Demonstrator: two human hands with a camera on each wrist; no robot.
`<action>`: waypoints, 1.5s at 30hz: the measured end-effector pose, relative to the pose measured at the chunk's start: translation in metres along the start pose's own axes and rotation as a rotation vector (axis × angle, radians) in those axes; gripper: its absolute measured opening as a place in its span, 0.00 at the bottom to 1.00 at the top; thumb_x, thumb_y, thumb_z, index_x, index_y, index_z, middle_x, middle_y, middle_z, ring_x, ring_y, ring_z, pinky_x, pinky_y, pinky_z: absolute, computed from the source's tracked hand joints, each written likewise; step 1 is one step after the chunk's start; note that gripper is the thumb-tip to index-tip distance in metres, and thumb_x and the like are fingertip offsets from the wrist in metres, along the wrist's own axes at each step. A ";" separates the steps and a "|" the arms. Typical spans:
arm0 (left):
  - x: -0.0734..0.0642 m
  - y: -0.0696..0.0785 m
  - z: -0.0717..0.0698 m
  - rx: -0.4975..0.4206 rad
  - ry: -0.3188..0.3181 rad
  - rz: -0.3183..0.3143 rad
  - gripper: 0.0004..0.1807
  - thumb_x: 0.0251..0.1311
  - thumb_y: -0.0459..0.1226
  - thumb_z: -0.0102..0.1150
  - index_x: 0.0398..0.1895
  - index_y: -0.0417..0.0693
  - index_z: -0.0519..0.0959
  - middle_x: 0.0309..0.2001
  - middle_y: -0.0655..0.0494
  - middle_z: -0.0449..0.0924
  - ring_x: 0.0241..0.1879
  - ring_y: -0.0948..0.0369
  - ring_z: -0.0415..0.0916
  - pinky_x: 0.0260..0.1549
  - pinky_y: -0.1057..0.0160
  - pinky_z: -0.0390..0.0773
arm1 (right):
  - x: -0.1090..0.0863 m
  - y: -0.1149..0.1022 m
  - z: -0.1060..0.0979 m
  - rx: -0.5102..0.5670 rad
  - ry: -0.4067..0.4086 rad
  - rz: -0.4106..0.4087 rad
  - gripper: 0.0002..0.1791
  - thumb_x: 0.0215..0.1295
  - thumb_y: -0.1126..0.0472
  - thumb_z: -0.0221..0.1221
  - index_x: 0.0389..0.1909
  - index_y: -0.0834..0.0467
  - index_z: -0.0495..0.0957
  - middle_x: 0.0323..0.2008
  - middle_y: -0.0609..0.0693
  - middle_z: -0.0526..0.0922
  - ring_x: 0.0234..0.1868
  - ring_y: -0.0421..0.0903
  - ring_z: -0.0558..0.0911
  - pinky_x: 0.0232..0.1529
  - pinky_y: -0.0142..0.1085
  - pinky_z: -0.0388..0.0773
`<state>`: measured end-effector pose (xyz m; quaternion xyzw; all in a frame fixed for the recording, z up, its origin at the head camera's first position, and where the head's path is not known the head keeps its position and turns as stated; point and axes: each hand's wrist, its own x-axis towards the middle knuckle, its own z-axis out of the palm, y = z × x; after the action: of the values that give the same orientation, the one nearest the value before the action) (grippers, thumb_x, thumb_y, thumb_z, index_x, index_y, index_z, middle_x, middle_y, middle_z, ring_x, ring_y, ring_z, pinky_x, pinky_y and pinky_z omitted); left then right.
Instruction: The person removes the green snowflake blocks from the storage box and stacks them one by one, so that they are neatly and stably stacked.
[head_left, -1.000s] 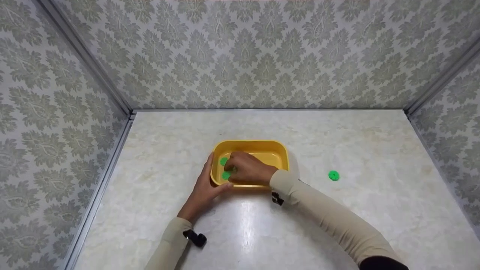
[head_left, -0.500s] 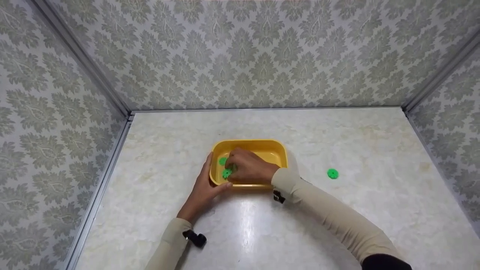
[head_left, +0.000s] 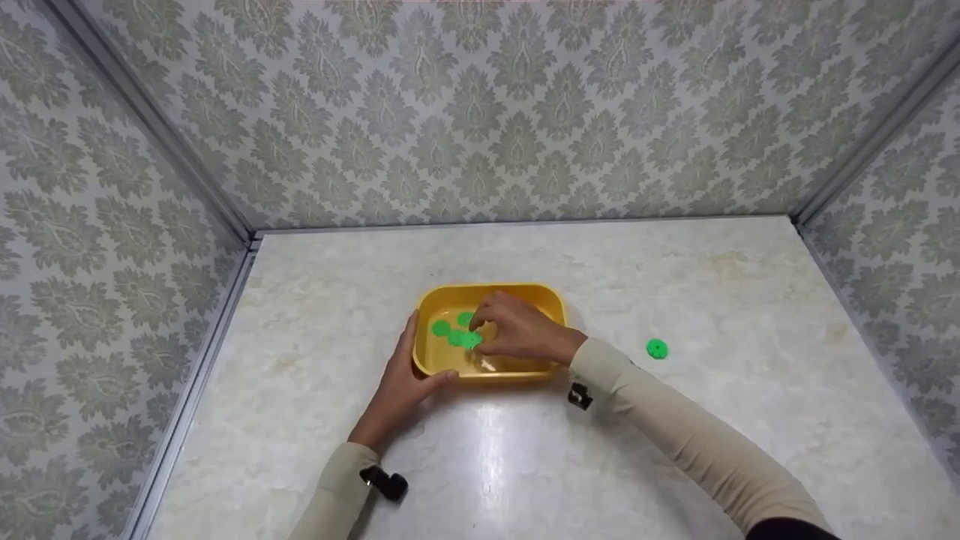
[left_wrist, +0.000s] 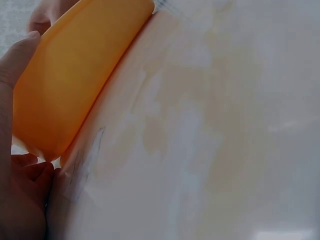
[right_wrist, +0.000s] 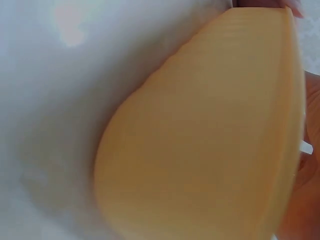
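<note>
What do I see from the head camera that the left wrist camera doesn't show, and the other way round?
Only the head view: the inside of the yellow tray, several green discs in it, and a lone disc on the tabletop to its right.

Only the left wrist view: a close, side-on look at the tray's outer wall, from rim to base.

Both: the tray, the left hand, at least part of the right hand, and the tabletop.

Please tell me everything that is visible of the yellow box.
The box is open-topped and rectangular with rounded corners, plastic-looking. It stands upright on the table, green discs lying inside. The left hand grips its left end; the right hand reaches in, but whether it touches the box is unclear.
</note>
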<state>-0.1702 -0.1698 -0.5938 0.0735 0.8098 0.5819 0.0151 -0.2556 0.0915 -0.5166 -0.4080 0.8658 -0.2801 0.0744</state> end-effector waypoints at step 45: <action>-0.002 0.006 0.001 0.041 0.001 -0.033 0.67 0.63 0.52 0.81 0.93 0.64 0.40 0.90 0.60 0.43 0.88 0.56 0.44 0.85 0.46 0.46 | -0.094 0.041 -0.057 0.206 0.236 0.133 0.14 0.68 0.59 0.78 0.52 0.55 0.90 0.50 0.51 0.86 0.54 0.60 0.80 0.58 0.63 0.77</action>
<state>-0.1674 -0.1673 -0.5882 0.0601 0.8228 0.5647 0.0230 -0.2414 0.2073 -0.5012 -0.3041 0.8604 -0.4077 0.0320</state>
